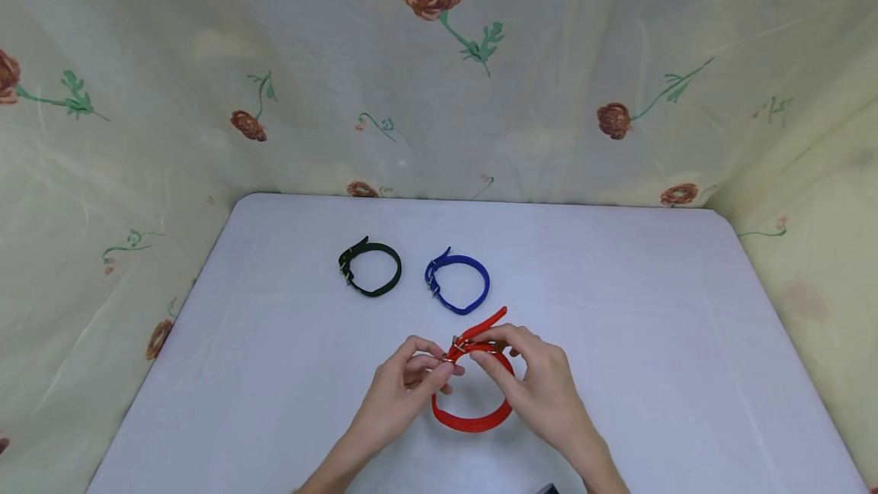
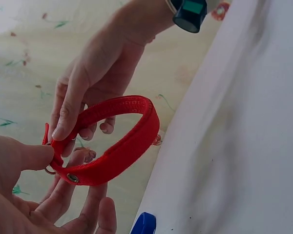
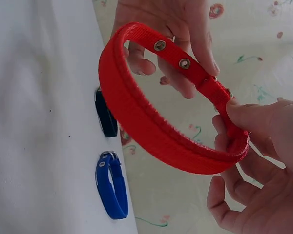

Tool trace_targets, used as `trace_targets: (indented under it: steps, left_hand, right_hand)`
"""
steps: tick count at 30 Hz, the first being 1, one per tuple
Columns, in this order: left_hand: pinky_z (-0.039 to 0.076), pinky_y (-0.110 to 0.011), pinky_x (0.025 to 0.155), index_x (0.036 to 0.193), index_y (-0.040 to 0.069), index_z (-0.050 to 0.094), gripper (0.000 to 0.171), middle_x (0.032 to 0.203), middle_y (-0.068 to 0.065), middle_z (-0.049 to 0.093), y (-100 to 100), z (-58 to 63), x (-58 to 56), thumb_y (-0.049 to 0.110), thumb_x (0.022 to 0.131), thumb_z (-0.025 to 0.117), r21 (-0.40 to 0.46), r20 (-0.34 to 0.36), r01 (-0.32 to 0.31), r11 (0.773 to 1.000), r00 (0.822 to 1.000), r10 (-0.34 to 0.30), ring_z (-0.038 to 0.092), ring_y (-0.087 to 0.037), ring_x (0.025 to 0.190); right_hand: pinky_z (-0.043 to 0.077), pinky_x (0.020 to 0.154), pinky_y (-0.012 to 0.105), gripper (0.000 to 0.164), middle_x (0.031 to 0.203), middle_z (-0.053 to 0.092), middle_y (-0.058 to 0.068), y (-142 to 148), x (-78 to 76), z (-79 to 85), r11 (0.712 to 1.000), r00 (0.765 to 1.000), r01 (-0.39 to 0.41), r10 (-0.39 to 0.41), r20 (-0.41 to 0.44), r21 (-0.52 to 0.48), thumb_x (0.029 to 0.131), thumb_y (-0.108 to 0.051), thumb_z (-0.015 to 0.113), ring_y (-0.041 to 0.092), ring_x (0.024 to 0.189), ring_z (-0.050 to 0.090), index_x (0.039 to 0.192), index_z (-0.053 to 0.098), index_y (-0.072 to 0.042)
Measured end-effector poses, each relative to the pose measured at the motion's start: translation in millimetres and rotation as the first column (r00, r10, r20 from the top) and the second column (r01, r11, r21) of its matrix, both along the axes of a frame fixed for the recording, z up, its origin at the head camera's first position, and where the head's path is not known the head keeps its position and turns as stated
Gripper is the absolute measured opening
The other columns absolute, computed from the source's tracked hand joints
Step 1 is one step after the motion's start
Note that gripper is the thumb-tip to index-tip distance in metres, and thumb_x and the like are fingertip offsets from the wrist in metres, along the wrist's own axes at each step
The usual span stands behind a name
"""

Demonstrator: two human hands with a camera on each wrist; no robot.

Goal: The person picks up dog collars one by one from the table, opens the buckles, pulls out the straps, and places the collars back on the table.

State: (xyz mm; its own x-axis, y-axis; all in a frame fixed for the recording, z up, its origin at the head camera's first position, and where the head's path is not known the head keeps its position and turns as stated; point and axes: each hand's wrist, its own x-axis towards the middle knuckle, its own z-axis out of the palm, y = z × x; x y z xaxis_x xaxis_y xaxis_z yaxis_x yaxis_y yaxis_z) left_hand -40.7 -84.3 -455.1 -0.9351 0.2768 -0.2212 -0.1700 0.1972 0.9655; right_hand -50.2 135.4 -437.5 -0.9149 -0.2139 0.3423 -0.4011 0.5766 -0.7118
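Note:
Both hands hold a red collar looped into a ring above the near part of the table. My left hand pinches it beside the metal buckle, thumb on top and fingers beneath. With thumb and fingers, my right hand grips the strap just right of the buckle. The strap's free end sticks out past the buckle, up and to the right. Metal eyelets show along the red band in the right wrist view. In the left wrist view, the red collar stands tilted between the two hands.
A buckled blue collar lies on the white table just beyond the hands. To its left lies a black collar, also buckled into a ring. Flower-patterned cloth hangs behind the table and at its sides.

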Motion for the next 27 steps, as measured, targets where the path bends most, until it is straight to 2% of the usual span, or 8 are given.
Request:
trace_targets:
  steps: [5, 10, 14, 19, 21, 27]
  left_hand:
    - [0.057, -0.022, 0.093, 0.129, 0.010, 0.059, 0.037, 0.123, -0.011, 0.081, -0.4, 0.6, 0.9, 0.037, 0.107, 0.069, 0.020, 0.013, -0.012, 1.000, 1.000, 0.012, 0.077, -0.022, 0.101]
    - [0.056, -0.022, 0.094, 0.130, 0.014, 0.063, 0.035, 0.119, -0.009, 0.082, -0.3, 0.4, 0.3, 0.039, 0.106, 0.069, -0.042, -0.022, -0.027, 0.999, 0.999, 0.026, 0.077, -0.021, 0.101]
    - [0.057, -0.024, 0.092, 0.129, 0.018, 0.069, 0.030, 0.112, -0.004, 0.084, -1.4, 1.0, -0.6, 0.037, 0.106, 0.070, -0.083, -0.064, -0.039, 0.996, 0.997, 0.034, 0.075, -0.018, 0.096]
    - [0.057, -0.024, 0.088, 0.130, 0.019, 0.072, 0.028, 0.110, -0.005, 0.084, -0.8, 2.5, -0.9, 0.033, 0.106, 0.071, -0.059, -0.058, -0.053, 0.997, 0.997, 0.050, 0.074, -0.016, 0.092]
    - [0.057, -0.023, 0.088, 0.130, 0.019, 0.072, 0.027, 0.110, -0.005, 0.084, -0.7, 2.0, -0.7, 0.032, 0.106, 0.071, -0.059, -0.054, -0.054, 0.997, 0.997, 0.051, 0.074, -0.014, 0.091]
    - [0.057, -0.025, 0.089, 0.130, 0.019, 0.071, 0.027, 0.111, -0.005, 0.084, -0.6, 1.1, -0.6, 0.032, 0.106, 0.070, -0.057, -0.049, -0.065, 0.996, 0.997, 0.062, 0.076, -0.019, 0.093]
  right_hand:
    - [0.055, 0.070, 0.022, 0.026, 0.096, 0.078, -0.016, 1.4, -1.3, 0.7, 0.999, 0.999, -0.041, 0.041, 0.006, -0.005, 0.089, -0.014, 0.088, 0.000, 0.082, 0.063, 0.110, 0.078, -0.027]
    - [0.052, 0.069, 0.021, 0.024, 0.093, 0.077, -0.017, 2.5, -1.3, 0.9, 0.998, 0.998, -0.057, 0.057, 0.009, 0.007, 0.090, -0.015, 0.088, 0.000, 0.081, 0.061, 0.108, 0.079, -0.027]
    - [0.055, 0.074, 0.023, 0.027, 0.096, 0.078, -0.017, 2.7, -1.2, 1.9, 1.000, 1.000, -0.005, 0.005, 0.009, 0.009, 0.089, -0.013, 0.089, 0.001, 0.085, 0.066, 0.110, 0.079, -0.027]
    - [0.059, 0.081, 0.027, 0.033, 0.099, 0.081, -0.015, 2.7, -1.8, 1.9, 0.997, 0.997, 0.075, -0.076, -0.021, -0.028, 0.087, -0.006, 0.089, 0.005, 0.089, 0.071, 0.112, 0.078, -0.024]
    - [0.059, 0.081, 0.026, 0.032, 0.099, 0.081, -0.015, 2.5, -2.2, 1.2, 0.996, 0.997, 0.079, -0.080, -0.020, -0.029, 0.087, -0.007, 0.089, 0.005, 0.089, 0.071, 0.112, 0.078, -0.024]
    - [0.059, 0.081, 0.025, 0.030, 0.099, 0.081, -0.015, 1.7, -2.1, 0.5, 0.997, 0.997, 0.075, -0.075, 0.002, -0.020, 0.088, -0.010, 0.089, 0.003, 0.089, 0.070, 0.112, 0.078, -0.024]
